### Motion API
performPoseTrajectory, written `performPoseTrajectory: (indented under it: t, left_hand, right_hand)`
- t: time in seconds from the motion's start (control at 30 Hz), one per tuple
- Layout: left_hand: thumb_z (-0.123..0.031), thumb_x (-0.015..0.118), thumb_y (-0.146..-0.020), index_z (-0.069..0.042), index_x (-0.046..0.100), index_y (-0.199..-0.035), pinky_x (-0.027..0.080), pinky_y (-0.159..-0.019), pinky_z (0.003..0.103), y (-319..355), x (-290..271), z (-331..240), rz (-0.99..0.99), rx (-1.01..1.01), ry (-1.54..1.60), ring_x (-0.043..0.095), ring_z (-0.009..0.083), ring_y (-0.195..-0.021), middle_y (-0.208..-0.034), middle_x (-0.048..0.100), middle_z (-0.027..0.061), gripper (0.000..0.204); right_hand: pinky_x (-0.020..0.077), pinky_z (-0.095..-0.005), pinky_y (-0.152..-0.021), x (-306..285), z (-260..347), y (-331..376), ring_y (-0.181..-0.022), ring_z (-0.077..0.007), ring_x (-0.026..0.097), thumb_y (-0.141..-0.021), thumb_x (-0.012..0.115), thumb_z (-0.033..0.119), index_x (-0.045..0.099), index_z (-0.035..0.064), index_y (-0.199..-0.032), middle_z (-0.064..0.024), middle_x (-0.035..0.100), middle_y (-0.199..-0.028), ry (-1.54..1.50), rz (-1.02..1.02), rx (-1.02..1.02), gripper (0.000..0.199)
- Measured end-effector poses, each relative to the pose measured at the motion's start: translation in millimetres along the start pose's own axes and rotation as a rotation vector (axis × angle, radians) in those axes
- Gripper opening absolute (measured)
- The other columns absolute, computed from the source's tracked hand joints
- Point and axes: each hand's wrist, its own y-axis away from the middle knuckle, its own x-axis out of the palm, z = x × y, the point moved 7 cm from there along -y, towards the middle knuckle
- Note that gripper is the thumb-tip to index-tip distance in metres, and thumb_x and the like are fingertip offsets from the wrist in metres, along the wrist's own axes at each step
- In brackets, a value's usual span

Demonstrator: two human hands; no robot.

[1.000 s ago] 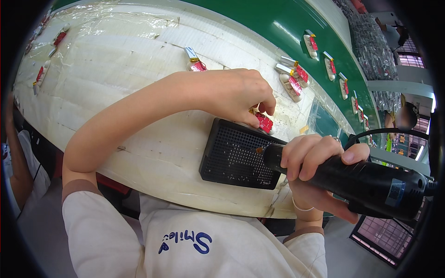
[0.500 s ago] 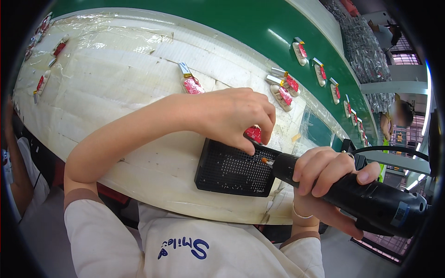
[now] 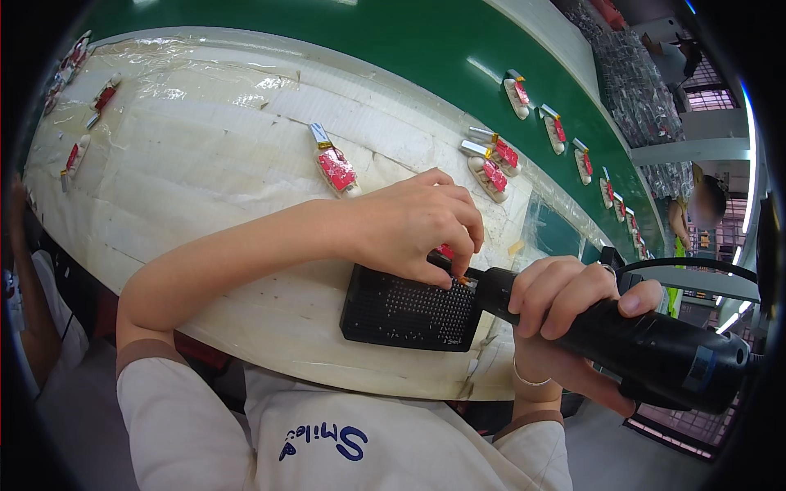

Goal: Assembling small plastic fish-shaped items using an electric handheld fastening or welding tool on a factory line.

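My right hand [image 3: 565, 299] is wrapped around a thick black electric screwdriver [image 3: 647, 344], which points left. Its orange-and-metal tip [image 3: 463, 281] is at the far right edge of a black perforated screw tray [image 3: 393, 319]. Many small screws sit in the tray's holes. Curled over the tray's far edge, my left hand [image 3: 426, 225] has its thumb and fingers closed around a small red-topped part [image 3: 444, 251], mostly hidden beneath them. The fingertips are close to the screwdriver tip. Beyond my left wrist lies a pale assembly with a red board [image 3: 336, 169] and a silver battery [image 3: 319, 134].
Two similar assemblies [image 3: 491, 173] lie at the right of the paper-covered table [image 3: 196, 139]. Several more [image 3: 557, 131] line the green belt [image 3: 426, 49]. Others lie at far left. A black cable [image 3: 688, 263] runs behind the screwdriver. Another person's arm [image 3: 33, 286] shows at left.
My left fingers have drawn in closer to the screwdriver tip over the tray. The view has shifted slightly, showing more of the assembly beyond my left wrist. My right hand keeps its grip.
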Motion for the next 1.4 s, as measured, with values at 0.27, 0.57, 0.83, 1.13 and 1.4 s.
performPoseTrajectory:
  t: [0.27,0.57,0.83,1.13,1.4]
  left_hand:
    - [-0.017,0.069,-0.069,-0.012,0.060,-0.068,0.032,-0.094,0.039,0,2,-2,-0.007,0.023,-0.042,0.050,0.0191,-0.100,-0.094,0.059,0.0007,0.010]
    - [-0.018,0.072,-0.068,-0.011,0.058,-0.068,0.034,-0.093,0.040,0,-1,-5,-0.098,0.102,-0.081,0.053,0.0193,-0.096,-0.088,0.059,-0.0008,0.015]
    - [-0.018,0.069,-0.071,-0.007,0.063,-0.074,0.045,-0.076,0.035,0,-12,13,0.122,-0.179,-0.245,0.058,0.0233,-0.081,-0.079,0.061,0.0048,0.012]
    - [-0.014,0.068,-0.071,-0.004,0.062,-0.071,0.046,-0.064,0.035,2,-10,10,0.064,-0.140,-0.171,0.058,0.0245,-0.072,-0.071,0.059,0.0052,0.011]
    - [-0.014,0.068,-0.071,-0.004,0.062,-0.071,0.046,-0.062,0.035,0,-13,12,0.065,-0.150,-0.162,0.058,0.0244,-0.070,-0.069,0.058,0.0056,0.011]
  right_hand:
    - [0.0424,-0.0291,-0.042,-1,-1,0,-0.042,-0.0164,0.049,-0.064,0.052,0.077,0.034,0.0135,-0.104,-0.0025,0.046,-0.057,0.024,-0.037,0.030,0.077]
    - [0.0417,-0.0288,-0.042,-3,-2,-1,-0.041,-0.0160,0.047,-0.064,0.051,0.078,0.034,0.0133,-0.103,-0.0027,0.046,-0.057,0.017,-0.037,0.025,0.077]
    - [0.0429,-0.0310,-0.046,-10,-4,-5,-0.044,-0.0171,0.047,-0.063,0.046,0.081,0.032,0.0122,-0.106,-0.0050,0.046,-0.061,0.056,-0.016,0.015,0.082]
    - [0.0476,-0.0358,-0.058,-22,-30,2,-0.057,-0.0239,0.054,-0.056,0.056,0.074,0.032,0.0091,-0.105,-0.0113,0.051,-0.068,0.040,-0.046,0.137,0.085]
    - [0.0457,-0.0327,-0.048,-23,-37,-3,-0.047,-0.0189,0.049,-0.065,0.042,0.081,0.032,0.0098,-0.106,-0.0089,0.046,-0.063,0.046,-0.006,0.053,0.082]
